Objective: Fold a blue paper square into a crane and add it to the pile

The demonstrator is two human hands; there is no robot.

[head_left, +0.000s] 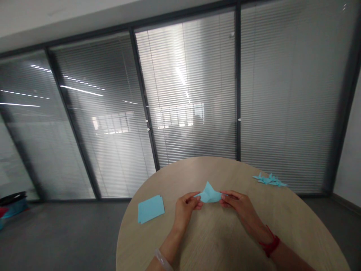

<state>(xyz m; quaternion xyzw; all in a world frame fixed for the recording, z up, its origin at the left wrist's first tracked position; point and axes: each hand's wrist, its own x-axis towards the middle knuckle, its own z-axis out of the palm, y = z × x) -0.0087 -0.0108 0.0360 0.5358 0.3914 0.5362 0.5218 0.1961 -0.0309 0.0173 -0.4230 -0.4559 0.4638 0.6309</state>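
Observation:
A light-blue sheet of folding paper [210, 194], partly folded, is stretched between my two hands above the table. One pointed flap of it stands up in the middle. My left hand [186, 205] pinches its left end between thumb and fingers. At the opposite end, my right hand [238, 205] grips the paper the same way. To the left of my left hand lies a stack of flat blue paper sheets [151, 209]. Several folded blue paper cranes [270, 180] sit in a small heap at the far right of the table.
The round wooden table [208, 241] has its curved far edge close to a glass partition with blinds [191, 90]. On the floor at far left stands a dark-rimmed bin or bag [14, 203], partly cut off by the frame.

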